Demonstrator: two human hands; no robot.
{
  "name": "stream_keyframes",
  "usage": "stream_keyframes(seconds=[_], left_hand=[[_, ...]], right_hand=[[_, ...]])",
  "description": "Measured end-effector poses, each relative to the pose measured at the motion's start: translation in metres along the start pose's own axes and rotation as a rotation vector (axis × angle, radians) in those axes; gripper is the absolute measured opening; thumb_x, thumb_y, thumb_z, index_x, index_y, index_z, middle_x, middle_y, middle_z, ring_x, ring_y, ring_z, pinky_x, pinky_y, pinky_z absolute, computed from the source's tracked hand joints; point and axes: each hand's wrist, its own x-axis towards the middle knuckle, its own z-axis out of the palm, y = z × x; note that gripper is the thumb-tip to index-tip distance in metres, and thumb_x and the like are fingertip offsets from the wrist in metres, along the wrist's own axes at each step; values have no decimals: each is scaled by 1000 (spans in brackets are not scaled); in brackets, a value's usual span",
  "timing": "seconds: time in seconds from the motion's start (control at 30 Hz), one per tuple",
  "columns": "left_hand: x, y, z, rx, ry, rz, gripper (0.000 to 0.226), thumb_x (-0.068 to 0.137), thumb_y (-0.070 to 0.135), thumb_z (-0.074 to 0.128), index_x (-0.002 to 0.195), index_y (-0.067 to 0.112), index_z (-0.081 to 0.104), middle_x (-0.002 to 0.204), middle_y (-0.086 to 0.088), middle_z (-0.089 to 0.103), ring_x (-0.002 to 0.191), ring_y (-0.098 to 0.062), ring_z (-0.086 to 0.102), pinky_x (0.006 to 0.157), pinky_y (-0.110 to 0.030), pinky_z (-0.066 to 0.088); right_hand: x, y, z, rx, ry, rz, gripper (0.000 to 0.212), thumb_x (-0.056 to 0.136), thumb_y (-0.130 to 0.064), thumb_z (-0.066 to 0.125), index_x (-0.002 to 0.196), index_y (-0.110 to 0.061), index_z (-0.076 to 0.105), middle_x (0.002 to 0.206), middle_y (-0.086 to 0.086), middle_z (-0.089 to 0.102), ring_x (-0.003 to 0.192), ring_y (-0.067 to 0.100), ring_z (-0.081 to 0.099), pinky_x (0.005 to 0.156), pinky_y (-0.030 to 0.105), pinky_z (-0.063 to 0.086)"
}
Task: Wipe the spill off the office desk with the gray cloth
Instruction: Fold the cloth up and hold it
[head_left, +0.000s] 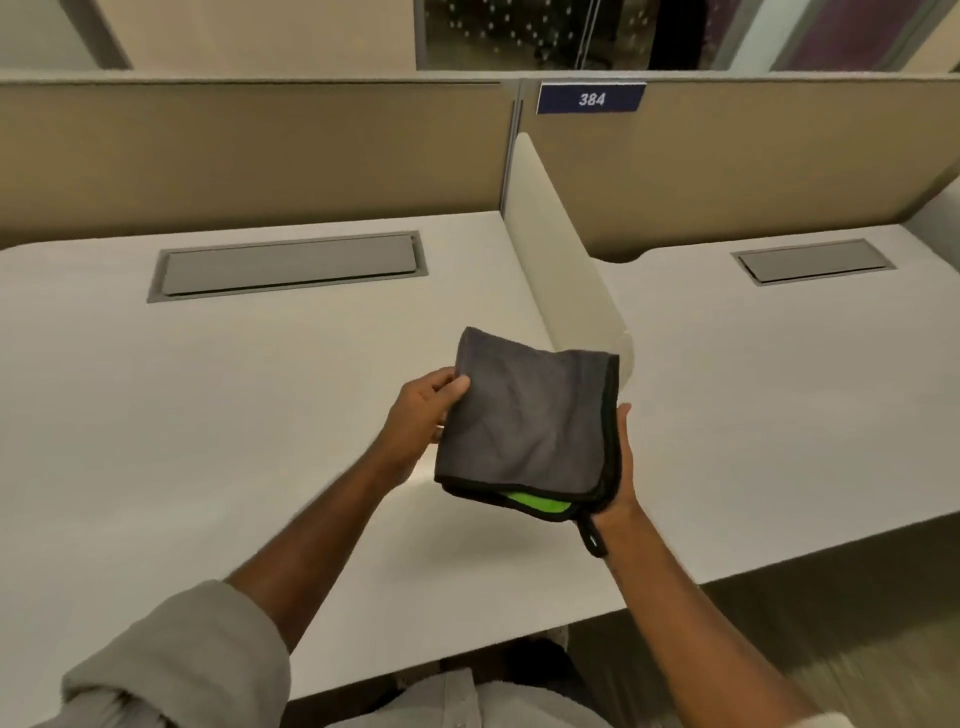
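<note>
**Folded cloth held above desk, both hands**

Folded gray microfibre cloth (524, 426) with black edging, a green layer showing at its 6 o'clock edge, held in the air over the off-white office desk (208, 415), not touching it. Left hand (423, 410) pinches the cloth's 9 o'clock edge, thumb on top. Right hand (618, 467) cups the 3 o'clock edge from beneath; a black loop dangles by that wrist.

Surroundings: gray recessed cable hatch (288, 267), lid closed, at 11 o'clock. White divider panel (561, 249) at 12 o'clock, between this desk and its neighbour. Blue "384" plate (591, 97) on the tan partition (260, 156). No spill discernible on the surface.
</note>
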Motion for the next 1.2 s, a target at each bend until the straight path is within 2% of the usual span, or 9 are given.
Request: stream_keyframes(seconds=[0.17,0.27,0.4,0.53,0.7,0.83,1.0,1.1,1.2], left_hand=[[-13,-2,-36,110,106,-32,26,105,26,54,126,24,68,104,13,76,97,-16,73,64,-22,57],[-19,-7,-50,129,155,-57,25,104,26,55,125,25,68,110,8,74,99,-17,72,64,-24,58],[-25,-13,-61,115,179,-75,26,105,24,53,127,23,68,113,2,74,100,-21,71,62,-24,56],[-29,-11,-74,111,248,-44,22,105,25,53,122,30,66,112,8,72,100,-17,71,61,-21,57],[-28,-2,-60,257,279,53,28,105,20,54,130,20,65,103,17,73,90,2,71,67,-13,56],[-31,6,-32,371,381,160,34,104,23,53,138,21,60,120,-2,73,101,-12,69,90,-32,59],[-42,19,-6,356,387,319,41,105,24,52,146,25,52,114,14,69,92,4,68,84,-12,54],[-44,24,-2,300,390,353,41,104,36,52,145,28,53,109,19,72,94,4,70,82,-14,57],[-43,29,-4,231,423,314,52,95,51,62,142,31,54,112,21,72,94,2,72,82,-19,60]], right_hand=[[16,13,-5,-230,-67,141,78,85,-81,47,138,-26,64,143,8,62,132,31,59,102,46,53],[17,20,-8,-532,-77,52,51,94,-49,66,139,-24,61,137,2,67,130,27,61,93,34,57],[14,28,-3,-691,-63,-75,45,90,-23,74,134,-22,61,126,1,72,119,27,67,83,31,60],[8,24,7,-688,-89,-153,49,88,-26,74,134,-21,60,127,2,71,114,23,70,86,36,61],[9,23,43,-1165,37,-349,28,99,-18,62,125,-27,61,115,-6,70,110,21,67,91,37,59],[0,31,85,-1488,149,-580,36,101,-23,54,137,-25,54,105,-2,71,94,22,67,86,40,58],[-19,45,129,-1515,93,-597,49,93,-59,31,137,-39,40,92,-8,69,79,17,70,68,30,59],[-22,58,141,-1578,115,-657,45,101,-53,33,142,-33,32,108,-5,69,80,18,70,67,34,62],[-22,69,147,-1521,61,-586,55,104,-48,40,154,-29,25,124,-4,63,101,18,68,80,38,62]])
